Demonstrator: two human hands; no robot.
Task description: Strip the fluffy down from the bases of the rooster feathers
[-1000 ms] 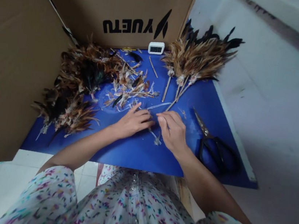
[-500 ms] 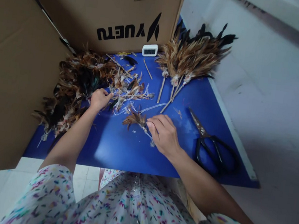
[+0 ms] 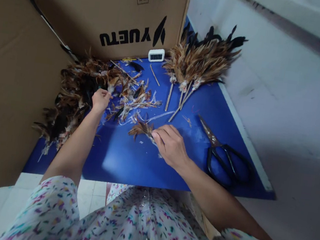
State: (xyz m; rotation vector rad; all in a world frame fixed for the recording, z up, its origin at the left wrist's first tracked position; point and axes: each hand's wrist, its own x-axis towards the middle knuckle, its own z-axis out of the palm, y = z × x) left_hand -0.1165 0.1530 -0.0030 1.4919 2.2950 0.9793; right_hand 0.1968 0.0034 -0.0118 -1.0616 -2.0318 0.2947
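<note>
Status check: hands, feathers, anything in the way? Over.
Left hand at feather pile, grip unclear. Right hand pinching small feather bunch. Scissors lie to the right, clear of both hands.

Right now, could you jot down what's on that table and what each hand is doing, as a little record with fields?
Left hand: at the large feather pile; its grip is unclear
Right hand: pinching a small feather tuft
Scissors: lying right of the right hand, black handles toward the person
Feather bundles: on sticks, at the far right
Digital display: white, before the cardboard
Tabletop: blue
</note>
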